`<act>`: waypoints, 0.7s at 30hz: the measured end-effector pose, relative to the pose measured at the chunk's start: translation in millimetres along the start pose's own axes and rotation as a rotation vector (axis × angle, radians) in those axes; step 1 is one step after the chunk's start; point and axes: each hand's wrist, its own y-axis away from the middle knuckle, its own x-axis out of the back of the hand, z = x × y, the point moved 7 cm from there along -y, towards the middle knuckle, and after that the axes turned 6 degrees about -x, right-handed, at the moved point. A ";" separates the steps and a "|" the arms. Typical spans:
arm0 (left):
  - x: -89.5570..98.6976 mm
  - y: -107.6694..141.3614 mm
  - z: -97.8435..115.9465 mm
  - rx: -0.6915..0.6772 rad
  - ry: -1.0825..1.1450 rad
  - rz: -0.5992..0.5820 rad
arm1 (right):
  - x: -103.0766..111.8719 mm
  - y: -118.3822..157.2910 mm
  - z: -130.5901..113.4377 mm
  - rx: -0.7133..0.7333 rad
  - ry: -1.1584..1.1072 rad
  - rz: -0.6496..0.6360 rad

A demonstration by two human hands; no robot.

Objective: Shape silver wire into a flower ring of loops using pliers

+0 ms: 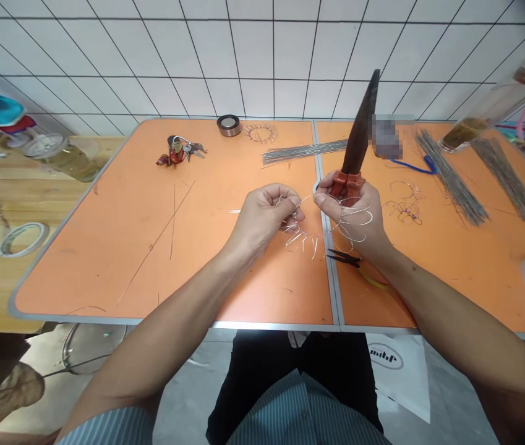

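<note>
A thin wire ring with bent loops and short prongs (306, 238) hangs between my two hands above the orange table. My left hand (274, 213) is closed, pinching its left side between thumb and fingers. Pliers with long dark jaws (360, 127) and red grips stand up out of my right hand (359, 213), jaws pointing away from me. The fingers of that hand wrap around the red grips, while thumb and forefinger meet at the wire. Several wire loops spread over the back of this hand. Below it on the table lie small black-nosed pliers (344, 258) with a yellow handle.
Bundles of straight wire (452, 176) lie at the right, another bundle (306, 150) at the back. Bent wire pieces (404, 210) rest right of my hand. Keys (183, 150), a tape roll (229, 125) and a wire ring (261, 133) sit toward the tiled wall. A metal seam (331, 284) divides the tabletop.
</note>
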 end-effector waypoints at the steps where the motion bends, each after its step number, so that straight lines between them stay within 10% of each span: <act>1: 3.0 -1.0 3.5 -0.015 -0.012 0.008 | -0.6 0.1 1.3 -0.008 0.000 -0.015; 7: 22.8 -9.0 15.9 -0.038 -0.006 0.079 | -9.0 -0.4 26.0 -0.163 0.107 -0.227; 21: 55.6 -21.9 33.9 -0.070 0.048 0.175 | -13.1 2.2 10.7 -0.006 0.731 -0.358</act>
